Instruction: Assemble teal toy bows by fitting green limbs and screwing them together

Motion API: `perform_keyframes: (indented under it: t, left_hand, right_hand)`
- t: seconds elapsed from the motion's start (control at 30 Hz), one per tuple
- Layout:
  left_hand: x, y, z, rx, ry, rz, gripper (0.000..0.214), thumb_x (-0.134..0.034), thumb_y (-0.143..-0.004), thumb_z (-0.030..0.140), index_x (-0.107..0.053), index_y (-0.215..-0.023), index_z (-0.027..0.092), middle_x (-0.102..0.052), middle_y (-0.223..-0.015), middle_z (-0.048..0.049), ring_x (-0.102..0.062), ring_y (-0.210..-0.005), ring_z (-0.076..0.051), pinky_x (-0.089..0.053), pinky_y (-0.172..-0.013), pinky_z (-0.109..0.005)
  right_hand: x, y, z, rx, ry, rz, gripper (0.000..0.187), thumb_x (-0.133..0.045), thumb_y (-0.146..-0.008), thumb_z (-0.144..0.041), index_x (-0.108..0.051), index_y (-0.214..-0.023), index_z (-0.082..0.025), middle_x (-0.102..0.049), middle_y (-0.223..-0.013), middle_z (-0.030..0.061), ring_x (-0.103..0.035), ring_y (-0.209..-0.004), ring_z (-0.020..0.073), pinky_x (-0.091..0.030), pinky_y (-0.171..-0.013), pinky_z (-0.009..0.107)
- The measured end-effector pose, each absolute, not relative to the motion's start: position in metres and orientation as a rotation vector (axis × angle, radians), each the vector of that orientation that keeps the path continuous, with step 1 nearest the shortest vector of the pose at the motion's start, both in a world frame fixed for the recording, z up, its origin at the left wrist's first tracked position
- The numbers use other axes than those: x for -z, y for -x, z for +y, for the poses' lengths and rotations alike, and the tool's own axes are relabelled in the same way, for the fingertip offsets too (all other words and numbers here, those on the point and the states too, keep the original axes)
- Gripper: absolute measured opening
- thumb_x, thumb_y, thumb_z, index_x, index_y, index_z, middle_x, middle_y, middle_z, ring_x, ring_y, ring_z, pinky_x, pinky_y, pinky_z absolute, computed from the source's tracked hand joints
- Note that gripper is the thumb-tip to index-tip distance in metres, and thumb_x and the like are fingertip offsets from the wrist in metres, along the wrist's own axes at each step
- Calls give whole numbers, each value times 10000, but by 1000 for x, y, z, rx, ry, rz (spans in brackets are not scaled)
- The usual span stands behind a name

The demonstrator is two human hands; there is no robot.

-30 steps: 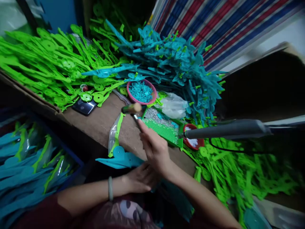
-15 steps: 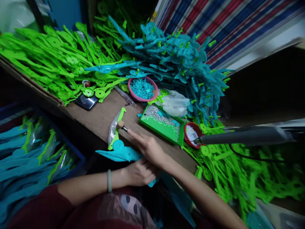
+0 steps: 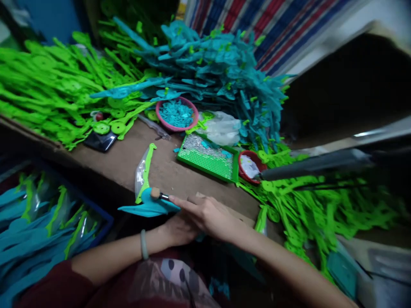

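Pink basket [image 3: 177,128] holds teal bits [image 3: 176,113], green tray [image 3: 205,164] silvery pieces [image 3: 199,143]; right fingers [image 3: 183,203] grip a tool [image 3: 158,194], left fingers [image 3: 189,233] a teal part [image 3: 154,208].

Blue plastic part [image 3: 141,209]: flat, long pointed end aimed left, round lobe up, other end hidden; sits at counter [image 3: 111,162] near edge. Lime strip with clear curved blade [image 3: 141,175]: standing off the lobe, lower end meeting it. Hammer [image 3: 155,193]: tan block head over lobe, contact unclear; dark shiny neck, handle hidden.
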State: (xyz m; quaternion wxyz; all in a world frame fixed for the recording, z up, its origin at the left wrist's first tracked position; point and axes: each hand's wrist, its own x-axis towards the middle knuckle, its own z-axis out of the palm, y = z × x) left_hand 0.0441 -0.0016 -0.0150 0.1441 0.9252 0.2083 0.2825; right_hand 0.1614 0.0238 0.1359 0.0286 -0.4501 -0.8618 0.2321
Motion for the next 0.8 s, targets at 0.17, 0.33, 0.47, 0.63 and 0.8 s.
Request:
perform_keyframes:
  t: [0.17,0.33,0.47,0.63,0.8]
  left_hand:
    - [-4,-33,11,-960,-2728,480,288,-399,-967,151,-585,-1185,131,-659,-1152,-125,-643,-1093,-268,-511,-949,-409]
    - [4,-35,24,-1140,-2736,385,285,-635,-891,226,-584,-1169,187,-653,-1029,-103,-633,-1045,-263,-509,-935,-417]
    - [10,-30,25,-1237,-2787,362,251,-657,-859,156,-616,-1095,231,-623,-927,-68,-628,-950,-233,-517,-876,-393]
    - [1,-34,31,-1304,-2794,251,285,-713,-810,159,-625,-1076,209,-627,-854,-81,-639,-853,-255,-528,-765,-396]
    - [-3,-41,33,-1295,-2786,115,283,-665,-814,78,-618,-1085,141,-701,-1156,-170,-653,-1111,-308,-506,-898,-404]
  right_hand:
    - [-176,-202,-15,-724,1513,-2080,464,-448,-988,-216,-448,-1446,-287,-717,-1060,59,-677,-907,157,-536,-790,265]
    - [-172,-218,-102,-301,1803,-1689,555,-461,-966,-149,-380,-1478,-348,-684,-1236,40,-688,-1036,180,-573,-863,298]
    - [-123,-193,-128,-403,1935,-1624,526,-416,-980,-158,-375,-1489,-282,-707,-1162,96,-704,-995,200,-592,-832,320]
    - [-107,-182,-155,-349,1980,-1444,515,-418,-987,-194,-373,-1486,-311,-727,-1072,68,-710,-912,181,-599,-797,313]
    - [-104,-192,-214,-87,2111,-1037,480,-398,-980,-204,-448,-1453,-268,-728,-1080,80,-710,-863,175,-597,-748,282]
